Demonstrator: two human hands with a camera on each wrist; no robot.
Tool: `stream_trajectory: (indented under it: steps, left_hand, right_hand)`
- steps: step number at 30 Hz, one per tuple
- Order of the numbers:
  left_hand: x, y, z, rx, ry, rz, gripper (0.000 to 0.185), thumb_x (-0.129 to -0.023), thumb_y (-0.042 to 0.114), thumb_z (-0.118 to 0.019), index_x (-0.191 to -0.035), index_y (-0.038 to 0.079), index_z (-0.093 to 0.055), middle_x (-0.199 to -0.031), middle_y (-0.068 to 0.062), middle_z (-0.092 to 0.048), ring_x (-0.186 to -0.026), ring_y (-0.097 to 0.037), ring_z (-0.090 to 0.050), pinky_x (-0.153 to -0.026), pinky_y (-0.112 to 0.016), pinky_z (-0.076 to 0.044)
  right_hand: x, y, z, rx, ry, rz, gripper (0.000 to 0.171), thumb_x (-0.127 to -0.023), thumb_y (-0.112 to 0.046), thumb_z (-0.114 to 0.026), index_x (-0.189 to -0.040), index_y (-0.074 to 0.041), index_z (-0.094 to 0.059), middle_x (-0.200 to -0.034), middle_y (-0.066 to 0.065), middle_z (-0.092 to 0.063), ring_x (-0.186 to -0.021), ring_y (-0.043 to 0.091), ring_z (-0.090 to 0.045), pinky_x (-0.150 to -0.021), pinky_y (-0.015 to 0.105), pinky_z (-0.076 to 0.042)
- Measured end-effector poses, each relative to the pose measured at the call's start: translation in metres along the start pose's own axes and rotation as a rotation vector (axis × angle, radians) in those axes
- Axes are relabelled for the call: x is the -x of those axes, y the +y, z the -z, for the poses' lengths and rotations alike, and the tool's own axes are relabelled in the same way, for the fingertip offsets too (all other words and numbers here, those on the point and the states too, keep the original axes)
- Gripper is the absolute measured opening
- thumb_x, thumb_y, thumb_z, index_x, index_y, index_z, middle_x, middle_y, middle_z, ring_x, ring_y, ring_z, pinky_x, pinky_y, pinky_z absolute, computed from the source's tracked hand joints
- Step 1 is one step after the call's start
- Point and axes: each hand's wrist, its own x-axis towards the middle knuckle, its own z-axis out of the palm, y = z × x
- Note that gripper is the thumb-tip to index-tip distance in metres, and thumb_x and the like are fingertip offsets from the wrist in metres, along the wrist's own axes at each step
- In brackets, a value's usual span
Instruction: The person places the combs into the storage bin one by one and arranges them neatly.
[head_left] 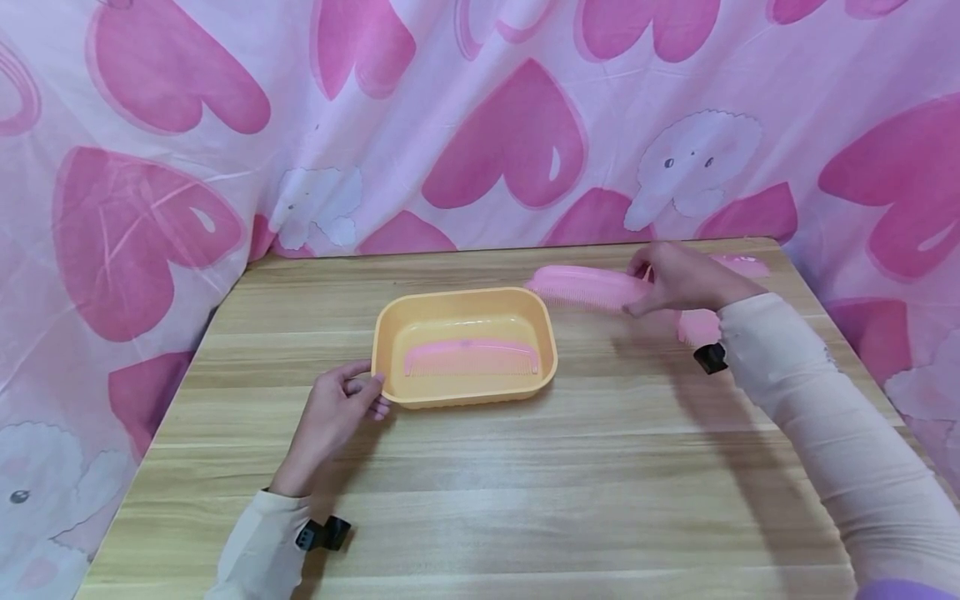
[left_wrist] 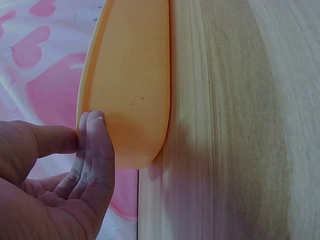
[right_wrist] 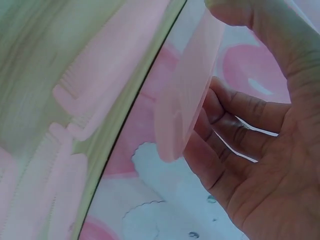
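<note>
An orange tray (head_left: 390, 333) sits mid-table with one pink comb (head_left: 471, 358) lying flat inside it. My left hand (head_left: 371, 388) pinches the tray's near-left corner; in the left wrist view its fingers (left_wrist: 95, 145) lie on the tray's outer wall (left_wrist: 130, 85) and the thumb meets the rim. To the right of the tray, my right hand (head_left: 637, 292) holds a second pink comb (head_left: 588, 287) just above the table, teeth toward me. In the right wrist view this comb (right_wrist: 185, 100) is pinched between thumb and curled fingers (right_wrist: 225, 125).
More pink combs (head_left: 701, 327) lie on the wooden table (head_left: 525, 483) under and behind my right hand, blurred in the right wrist view (right_wrist: 100, 75). A pink heart-print cloth (head_left: 487, 125) hangs behind and around the table edges.
</note>
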Motion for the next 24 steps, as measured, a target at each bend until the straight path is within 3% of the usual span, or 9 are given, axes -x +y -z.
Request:
stream_trajectory:
  steps: [3,9,16,24]
  left_hand:
    - [0.000,0.001,0.000,-0.002,0.002,0.007,0.036,-0.102,0.005,-0.058,-0.133,-0.013,-0.053,-0.084,-0.022,-0.072,-0.066,-0.016,-0.069,-0.062,-0.026,-0.062]
    - [0.000,0.001,0.000,-0.006,-0.001,0.004,0.037,-0.102,0.004,-0.057,-0.134,-0.014,-0.052,-0.085,-0.025,-0.071,-0.066,-0.015,-0.069,-0.063,-0.027,-0.062]
    - [0.001,0.002,-0.001,-0.008,0.000,0.006,0.038,-0.103,0.005,-0.058,-0.135,-0.014,-0.052,-0.084,-0.023,-0.071,-0.067,-0.019,-0.070,-0.063,-0.028,-0.062]
    - [0.000,0.002,0.000,0.001,-0.001,0.006,0.039,-0.103,0.005,-0.058,-0.135,-0.015,-0.051,-0.083,-0.022,-0.072,-0.066,-0.017,-0.070,-0.063,-0.026,-0.062]
  right_hand:
    - [-0.004,-0.008,0.001,0.023,0.005,0.019,0.038,-0.072,-0.022,-0.090,-0.097,0.000,-0.071,-0.079,0.004,-0.059,-0.071,0.019,-0.051,-0.065,0.033,-0.048]
    - [-0.018,-0.030,-0.002,0.046,0.010,0.071,0.045,-0.072,-0.026,-0.090,-0.103,0.001,-0.073,-0.091,0.007,-0.068,-0.082,0.022,-0.061,-0.077,0.039,-0.056]
    - [-0.033,-0.061,-0.013,0.059,0.007,0.154,0.049,-0.069,-0.025,-0.089,-0.105,0.003,-0.071,-0.096,0.009,-0.070,-0.087,0.024,-0.063,-0.081,0.042,-0.057]
    - [-0.052,-0.093,-0.026,0.068,-0.028,0.276,0.043,-0.069,-0.028,-0.088,-0.097,-0.001,-0.071,-0.087,0.004,-0.067,-0.075,0.020,-0.058,-0.070,0.036,-0.055]
